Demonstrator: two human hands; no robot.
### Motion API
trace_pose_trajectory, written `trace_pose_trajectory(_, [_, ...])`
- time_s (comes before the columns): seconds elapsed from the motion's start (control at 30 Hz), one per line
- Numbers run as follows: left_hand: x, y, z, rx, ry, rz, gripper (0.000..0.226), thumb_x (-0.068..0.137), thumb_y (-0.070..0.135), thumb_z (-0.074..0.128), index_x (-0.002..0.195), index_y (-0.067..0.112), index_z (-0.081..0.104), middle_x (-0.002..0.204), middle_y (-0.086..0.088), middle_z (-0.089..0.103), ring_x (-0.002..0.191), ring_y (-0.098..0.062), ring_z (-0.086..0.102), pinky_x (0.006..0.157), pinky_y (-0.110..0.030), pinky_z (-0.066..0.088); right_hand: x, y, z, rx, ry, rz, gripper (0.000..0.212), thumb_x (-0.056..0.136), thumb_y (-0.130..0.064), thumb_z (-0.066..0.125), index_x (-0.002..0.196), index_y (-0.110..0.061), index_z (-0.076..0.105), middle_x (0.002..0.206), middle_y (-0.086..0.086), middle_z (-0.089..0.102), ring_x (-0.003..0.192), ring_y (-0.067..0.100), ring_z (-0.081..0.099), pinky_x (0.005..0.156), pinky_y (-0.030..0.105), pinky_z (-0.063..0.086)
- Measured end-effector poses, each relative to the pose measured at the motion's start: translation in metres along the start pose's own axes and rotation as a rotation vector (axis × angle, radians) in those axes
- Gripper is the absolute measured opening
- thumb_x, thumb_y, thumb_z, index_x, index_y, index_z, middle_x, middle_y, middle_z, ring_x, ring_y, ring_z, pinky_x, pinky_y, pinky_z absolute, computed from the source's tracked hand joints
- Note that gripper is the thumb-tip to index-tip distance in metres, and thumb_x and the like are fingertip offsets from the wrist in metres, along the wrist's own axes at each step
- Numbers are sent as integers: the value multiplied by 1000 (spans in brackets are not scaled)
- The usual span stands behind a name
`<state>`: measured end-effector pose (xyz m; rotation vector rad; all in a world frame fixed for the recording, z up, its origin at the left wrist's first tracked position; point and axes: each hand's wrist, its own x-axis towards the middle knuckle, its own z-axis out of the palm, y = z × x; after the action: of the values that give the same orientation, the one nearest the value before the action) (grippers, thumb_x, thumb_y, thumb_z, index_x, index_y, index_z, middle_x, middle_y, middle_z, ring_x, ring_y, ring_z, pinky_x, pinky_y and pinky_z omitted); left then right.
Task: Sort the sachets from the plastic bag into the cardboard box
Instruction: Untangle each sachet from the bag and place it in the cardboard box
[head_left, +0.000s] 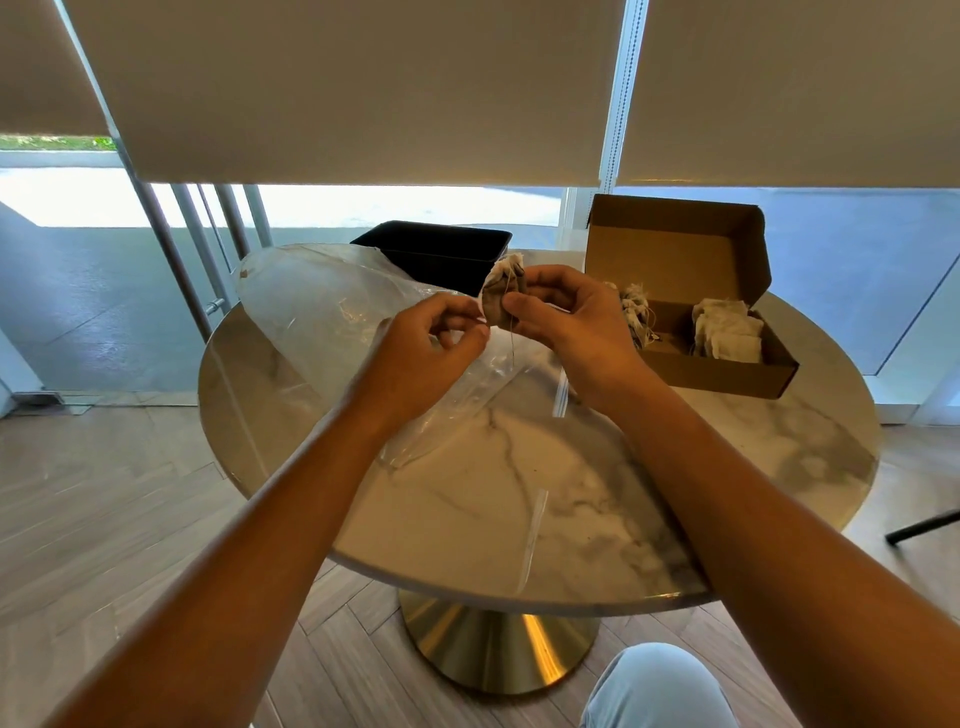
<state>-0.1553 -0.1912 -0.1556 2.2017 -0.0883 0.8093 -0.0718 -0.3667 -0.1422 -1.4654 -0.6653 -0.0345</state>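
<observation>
Right hand (561, 317) pinching one brown sachet (501, 304) above round table (571, 493). Left hand (431, 345) with curled fingers at its string; hold unclear. One clear plastic bag (311, 322) left of sachet. One cardboard box (727, 358) right of it, two sachet groups inside. One black tray (441, 249) behind.

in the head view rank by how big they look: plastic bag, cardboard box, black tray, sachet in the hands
1. plastic bag
2. cardboard box
3. black tray, partly hidden and farther off, so unsure
4. sachet
</observation>
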Motion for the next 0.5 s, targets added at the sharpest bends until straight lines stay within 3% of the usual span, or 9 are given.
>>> trace_pose_trajectory(0.1, [-2, 2, 3, 55, -133, -1, 27, 88, 49, 68, 113, 38, 66, 100, 24, 69, 95, 0, 64, 82, -17, 52, 0, -1, 0, 23, 8, 3, 26, 92, -10, 75, 117, -11, 70, 111, 10, 76, 106, 26, 74, 96, 49, 59])
trace_pose_trajectory(0.27, [-8, 9, 4, 85, -182, 39, 35, 82, 50, 76, 112, 34, 71, 95, 29, 62, 91, 28, 48, 70, 6, 34, -1, -3, 0, 40, 13, -10, 31, 92, -12, 76, 121, -7, 69, 112, 11, 76, 108, 28, 73, 97, 51, 59])
trace_pose_trajectory(0.4, [-7, 13, 4, 84, -190, 126, 25, 87, 36, 76, 108, 23, 76, 92, 27, 63, 88, 23, 54, 71, 3, 34, -2, -5, 0, 55, 10, -7, 28, 92, -10, 75, 119, -9, 69, 112, 11, 76, 107, 27, 74, 96, 49, 59])
trace_pose_trajectory(0.5, [-4, 11, 2, 84, -160, 165, 15, 89, 34, 73, 104, 30, 74, 91, 30, 61, 87, 18, 56, 69, -1, 37, -2, -5, 1, 38, 27, -18, 26, 92, -12, 75, 118, -11, 70, 112, 11, 76, 108, 27, 73, 95, 49, 60])
